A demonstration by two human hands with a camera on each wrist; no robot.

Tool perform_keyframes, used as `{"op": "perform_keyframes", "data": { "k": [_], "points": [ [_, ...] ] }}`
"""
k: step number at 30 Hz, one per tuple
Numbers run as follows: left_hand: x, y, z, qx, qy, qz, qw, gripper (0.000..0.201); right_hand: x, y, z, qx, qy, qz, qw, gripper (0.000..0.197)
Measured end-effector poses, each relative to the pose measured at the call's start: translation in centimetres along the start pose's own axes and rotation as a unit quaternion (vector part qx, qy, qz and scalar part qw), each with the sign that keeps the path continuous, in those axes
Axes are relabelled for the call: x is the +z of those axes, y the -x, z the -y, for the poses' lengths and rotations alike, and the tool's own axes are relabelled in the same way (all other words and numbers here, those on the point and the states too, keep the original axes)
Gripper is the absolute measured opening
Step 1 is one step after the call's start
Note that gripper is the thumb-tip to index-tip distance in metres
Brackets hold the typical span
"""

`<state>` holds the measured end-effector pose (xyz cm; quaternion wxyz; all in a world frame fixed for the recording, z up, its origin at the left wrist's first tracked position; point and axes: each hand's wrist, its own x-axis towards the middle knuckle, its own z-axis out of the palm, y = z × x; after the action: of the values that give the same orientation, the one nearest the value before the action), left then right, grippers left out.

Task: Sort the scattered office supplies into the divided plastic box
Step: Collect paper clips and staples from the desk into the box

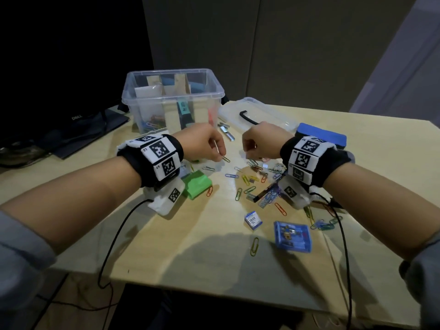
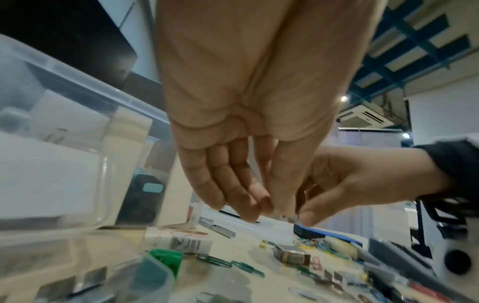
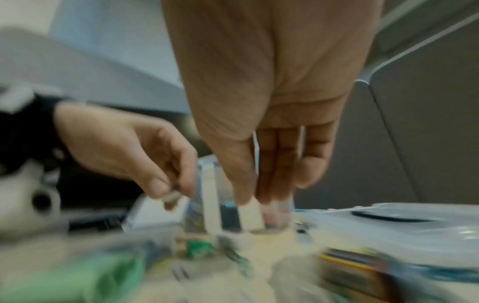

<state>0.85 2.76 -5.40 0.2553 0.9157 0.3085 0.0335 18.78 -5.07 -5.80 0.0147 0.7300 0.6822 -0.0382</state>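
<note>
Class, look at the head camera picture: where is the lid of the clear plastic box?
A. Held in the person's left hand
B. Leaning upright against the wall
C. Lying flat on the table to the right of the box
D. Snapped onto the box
C: the lid lies flat on the table just right of the open box, and neither hand touches it.

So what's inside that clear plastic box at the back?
Inside the clear box, cardboard dividers, colored paper clips bottom left and a teal-labelled item show. Its rear compartments stay hidden.
</note>
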Motion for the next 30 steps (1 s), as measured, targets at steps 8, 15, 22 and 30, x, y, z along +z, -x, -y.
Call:
{"op": "perform_keyframes", "data": {
  "k": [8,15,22,30],
  "points": [
    [-2.0,2.0,2.3,-0.033,0.178,-0.061,0.982,0.017,-1.7,-0.1,4.1,-0.191,-0.186,-0.155,0.951,0.011],
    [-2.9,3.9,3.3,-0.042,0.297,-0.066,0.952,0.018,-1.4,-0.7,6.2,-0.23,-0.138,-0.188,0.945,0.011],
    [-2.9,4.8,4.0,-0.06,0.361,-0.075,0.928,0.017,-1.1,-0.7,7.3,-0.252,-0.134,-0.209,0.935,0.007],
    [-3.4,5.7,4.3,-0.074,0.4,-0.035,0.913,0.017,-1.0,-0.7,8.3,-0.257,-0.158,-0.219,0.928,0.007]
  ]
}}
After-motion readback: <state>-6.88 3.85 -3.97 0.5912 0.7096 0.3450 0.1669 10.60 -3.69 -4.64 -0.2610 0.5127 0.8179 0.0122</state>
